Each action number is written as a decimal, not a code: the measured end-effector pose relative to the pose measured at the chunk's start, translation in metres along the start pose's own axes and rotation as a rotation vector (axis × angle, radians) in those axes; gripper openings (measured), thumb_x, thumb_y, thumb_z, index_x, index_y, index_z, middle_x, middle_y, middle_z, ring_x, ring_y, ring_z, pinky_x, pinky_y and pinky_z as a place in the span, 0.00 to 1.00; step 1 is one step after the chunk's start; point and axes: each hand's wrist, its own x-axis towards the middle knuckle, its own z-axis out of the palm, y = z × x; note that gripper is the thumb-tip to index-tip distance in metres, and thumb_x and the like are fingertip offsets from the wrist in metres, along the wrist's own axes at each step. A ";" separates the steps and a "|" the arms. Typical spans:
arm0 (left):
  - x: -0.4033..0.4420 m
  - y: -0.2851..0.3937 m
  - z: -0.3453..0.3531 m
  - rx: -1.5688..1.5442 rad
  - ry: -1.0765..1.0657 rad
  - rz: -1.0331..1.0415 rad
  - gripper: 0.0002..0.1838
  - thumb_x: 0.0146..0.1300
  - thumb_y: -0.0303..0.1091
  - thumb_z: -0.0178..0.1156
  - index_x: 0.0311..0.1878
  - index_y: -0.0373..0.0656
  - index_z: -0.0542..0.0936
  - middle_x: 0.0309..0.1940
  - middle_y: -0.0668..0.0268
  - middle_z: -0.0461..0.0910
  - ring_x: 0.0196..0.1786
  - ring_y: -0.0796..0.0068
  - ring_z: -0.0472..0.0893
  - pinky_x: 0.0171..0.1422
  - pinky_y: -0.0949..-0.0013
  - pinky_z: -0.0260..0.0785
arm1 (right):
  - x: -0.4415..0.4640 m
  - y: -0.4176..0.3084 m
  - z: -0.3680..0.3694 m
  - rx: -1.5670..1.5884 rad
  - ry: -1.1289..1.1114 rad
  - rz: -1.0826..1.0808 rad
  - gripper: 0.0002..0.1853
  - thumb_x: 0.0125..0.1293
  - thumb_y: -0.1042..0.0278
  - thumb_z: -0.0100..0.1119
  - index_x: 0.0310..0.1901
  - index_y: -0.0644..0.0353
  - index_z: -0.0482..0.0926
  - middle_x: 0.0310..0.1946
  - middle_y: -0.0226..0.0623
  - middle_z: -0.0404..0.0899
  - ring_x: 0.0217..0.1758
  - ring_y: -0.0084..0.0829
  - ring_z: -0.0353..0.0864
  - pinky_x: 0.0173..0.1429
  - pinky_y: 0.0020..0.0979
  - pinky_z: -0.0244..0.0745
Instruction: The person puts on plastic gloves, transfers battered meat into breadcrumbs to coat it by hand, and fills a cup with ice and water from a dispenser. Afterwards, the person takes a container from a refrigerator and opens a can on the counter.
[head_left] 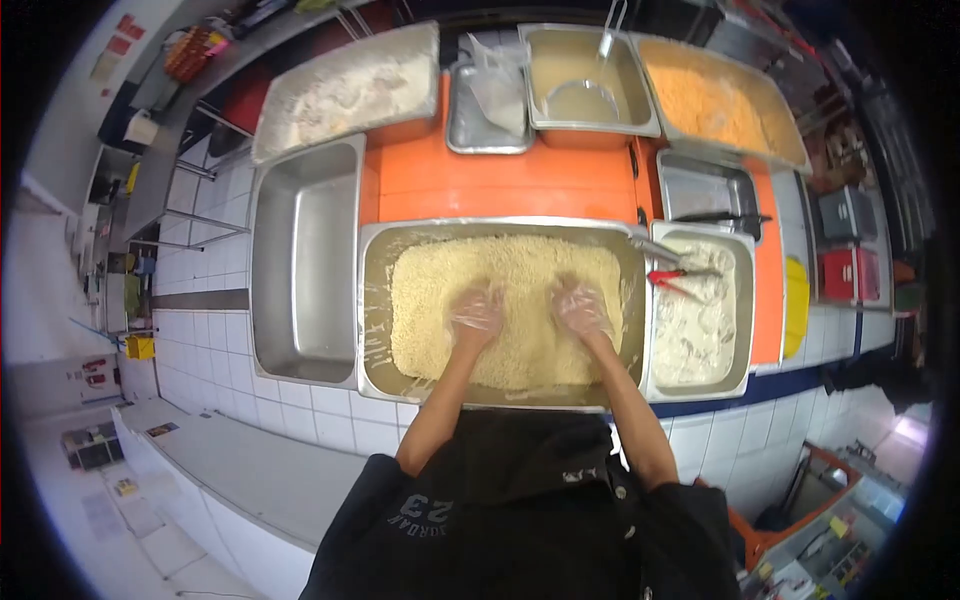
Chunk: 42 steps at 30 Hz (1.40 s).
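A large metal tray (pixel 503 225) holds pale yellow crumbs (pixel 520 262). My left hand (pixel 477 308), in a clear plastic glove, rests on the crumbs left of the middle. On the right side of the same tray, my right hand (pixel 580 305), gloved too, touches the crumbs. Both sets of fingers point away from me and are partly sunk or blurred, so whether they are spread or closed is unclear. To the right, a smaller tray (pixel 748 330) contains pieces in a whitish batter, with red-handled tongs (pixel 672 276) across its left edge.
An empty deep tray (pixel 325 250) stands at the left. Behind are a tray of white flour (pixel 350 95), one of cloudy liquid (pixel 575 80) and one of orange crumbs (pixel 715 100). An orange surface (pixel 500 180) lies beneath. A yellow object (pixel 796 305) is at the right.
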 end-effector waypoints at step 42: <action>-0.043 -0.066 -0.055 -1.919 -0.376 -0.049 0.52 0.61 0.67 0.54 0.78 0.46 0.44 0.78 0.74 0.43 0.78 0.72 0.45 0.79 0.57 0.44 | 0.002 -0.225 -0.034 -0.019 0.105 -0.544 0.21 0.58 0.49 0.65 0.39 0.61 0.80 0.47 0.45 0.80 0.52 0.44 0.78 0.59 0.42 0.71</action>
